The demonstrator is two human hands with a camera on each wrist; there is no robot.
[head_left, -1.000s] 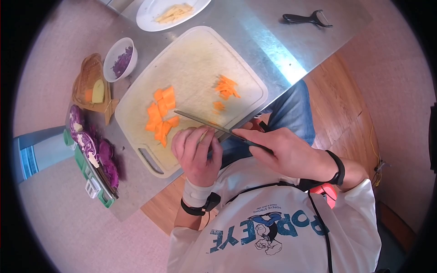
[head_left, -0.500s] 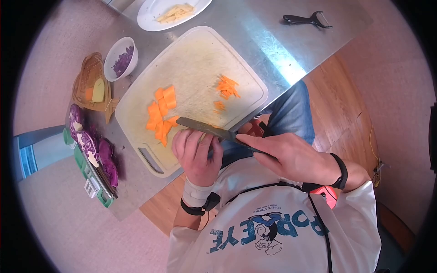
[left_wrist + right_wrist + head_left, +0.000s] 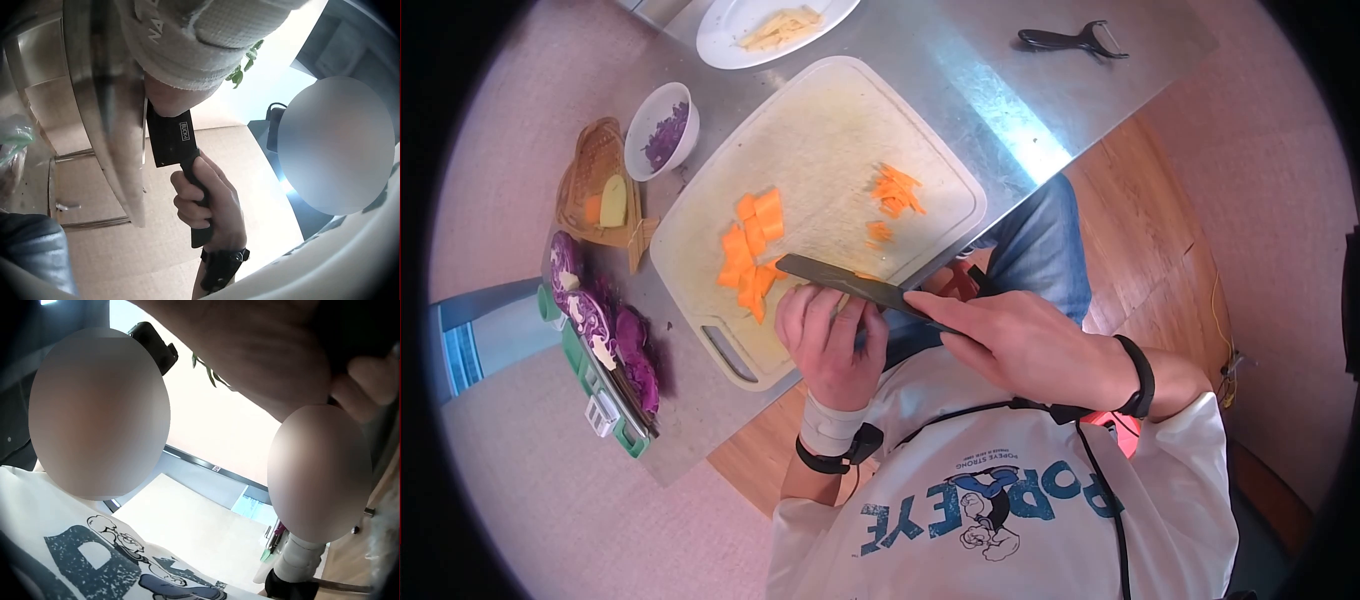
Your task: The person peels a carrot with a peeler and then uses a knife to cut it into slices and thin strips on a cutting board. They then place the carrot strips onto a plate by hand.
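Observation:
In the head view, my right hand grips the handle of a black-bladed cleaver. The left wrist view shows the cleaver's broad blade and fingers wrapped round its handle. My left hand is at the near edge of the white cutting board, fingers curled against the blade's near side. It holds a carrot piece mostly hidden under the fingers and blade; an orange bit shows past the blade. Carrot chunks lie left on the board, thin carrot strips to the right.
At the back is a white plate of pale strips. A bowl of shredded purple cabbage and a wicker basket stand left, near cut purple cabbage and a green-edged slicer. A black peeler lies far right.
The cleaver blade first turned its flat side more into view, then shifted slightly left with my right hand. My left hand stays almost in place on the board.

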